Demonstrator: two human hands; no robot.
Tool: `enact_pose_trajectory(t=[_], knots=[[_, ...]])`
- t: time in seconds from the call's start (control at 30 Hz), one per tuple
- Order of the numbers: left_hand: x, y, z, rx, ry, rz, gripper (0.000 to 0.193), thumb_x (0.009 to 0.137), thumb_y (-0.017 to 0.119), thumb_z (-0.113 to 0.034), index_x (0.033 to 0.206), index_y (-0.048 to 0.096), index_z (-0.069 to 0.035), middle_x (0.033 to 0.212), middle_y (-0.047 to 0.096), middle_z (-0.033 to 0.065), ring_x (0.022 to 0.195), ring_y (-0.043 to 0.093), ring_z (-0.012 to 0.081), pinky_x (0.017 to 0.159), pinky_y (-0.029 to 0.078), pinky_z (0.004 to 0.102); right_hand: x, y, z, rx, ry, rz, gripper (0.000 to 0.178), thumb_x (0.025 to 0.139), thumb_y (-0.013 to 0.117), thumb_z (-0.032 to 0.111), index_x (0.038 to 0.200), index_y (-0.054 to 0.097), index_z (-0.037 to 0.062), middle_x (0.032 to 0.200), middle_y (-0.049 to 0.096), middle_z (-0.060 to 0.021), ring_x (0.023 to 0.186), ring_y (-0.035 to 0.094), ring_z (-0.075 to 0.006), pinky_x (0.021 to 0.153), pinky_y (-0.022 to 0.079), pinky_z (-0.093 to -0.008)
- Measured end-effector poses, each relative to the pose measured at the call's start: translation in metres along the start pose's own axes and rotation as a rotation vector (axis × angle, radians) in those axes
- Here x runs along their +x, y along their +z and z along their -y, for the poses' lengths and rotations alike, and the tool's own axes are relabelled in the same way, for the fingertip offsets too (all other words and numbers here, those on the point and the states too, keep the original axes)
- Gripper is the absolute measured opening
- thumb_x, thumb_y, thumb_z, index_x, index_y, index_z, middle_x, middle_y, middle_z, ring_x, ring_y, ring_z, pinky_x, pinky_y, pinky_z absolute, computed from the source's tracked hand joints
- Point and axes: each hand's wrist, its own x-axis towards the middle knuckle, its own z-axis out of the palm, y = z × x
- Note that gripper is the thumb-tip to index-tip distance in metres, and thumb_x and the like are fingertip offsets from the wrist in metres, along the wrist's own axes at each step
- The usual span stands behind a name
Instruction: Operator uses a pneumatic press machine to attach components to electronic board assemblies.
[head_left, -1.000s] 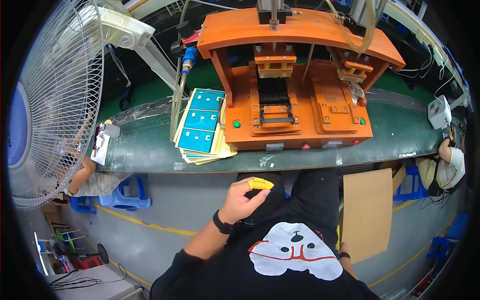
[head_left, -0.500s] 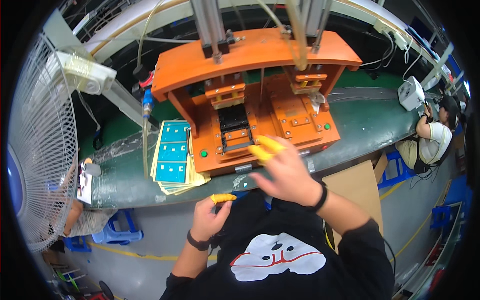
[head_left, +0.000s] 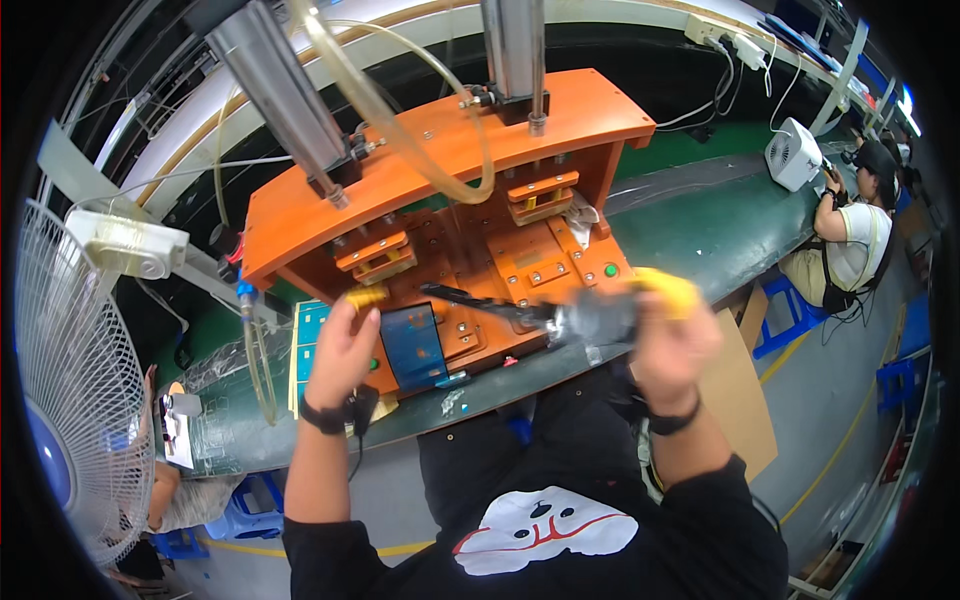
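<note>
moved since half a second ago: right hand (head_left: 680, 345) went from over the press front out past its right front corner; left hand (head_left: 340, 350) came up from below the desk's front edge to the press's left front corner. black piece gone from the left bed; black strip (head_left: 480, 300) now in the air, probably the same piece.

strip: above the press's front edge, roughly level, free end pointing left. right hand closed on its right end, looks like an end grip to keep the length clear of the fingers. grip area blurred, can't tell if the dark bulk there is one piece with it.

blue panel (head_left: 415, 345): at the press's left front, just beside my left fingers. left fingers bent, thumb near its edge; can't tell if they're gripping it or just close. yellow finger cots (head_left: 367, 297) on both hands, likely for grip or to keep skin off parts.

orange press (head_left: 545, 125): stands on the green desk (head_left: 690, 225), both press heads up off the beds, which leaves hand room. green button (head_left: 611, 270) near its right front corner.

card stack (head_left: 306, 330) against the press's left side, presumably for left-hand reach. cardboard (head_left: 735, 385) below the desk's front edge, right. white box fan (head_left: 795, 155) and a co-worker (head_left: 865, 230) further along toward the desk's right end.
</note>
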Motion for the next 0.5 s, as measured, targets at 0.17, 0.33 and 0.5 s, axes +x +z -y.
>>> enact_pose_trajectory(t=[0.17,0.33,0.5], knots=[[0.06,0.006,0.003,0.483,0.077,0.035,0.028,0.095,0.057,-0.014,0.119,0.065,-0.001,0.113,0.068,0.0246,0.106,0.063,0.0445,0.09,0.052,0.0455,-0.037,-0.104,-0.11,0.529,0.71,-0.542,0.018,0.105,0.056,0.019,0.107,0.065,0.0033,0.094,0.068,-0.0049,0.078,0.066,-0.0151,0.07,0.053,-0.0273],[0.08,-0.003,0.059,0.622,0.238,-0.062,0.021,0.09,0.064,-0.008,0.111,0.069,-0.008,0.108,0.072,0.0144,0.105,0.068,0.0334,0.086,0.055,0.0426,-0.052,-0.108,-0.277,0.76,1.027,-0.603,0.016,0.104,0.058,0.022,0.11,0.058,0.0066,0.099,0.066,-0.0057,0.086,0.068,-0.0186,0.07,0.051,-0.029],[0.089,-0.012,0.102,0.852,0.212,-0.025,0.028,0.094,0.065,-0.015,0.122,0.063,-0.009,0.119,0.068,0.0122,0.116,0.064,0.027,0.094,0.053,0.0371,0.017,-0.022,-0.395,0.842,1.124,-0.619,0.023,0.104,0.053,0.019,0.116,0.048,-0.0001,0.103,0.063,-0.0179,0.09,0.071,-0.0319,0.078,0.06,-0.0383]])
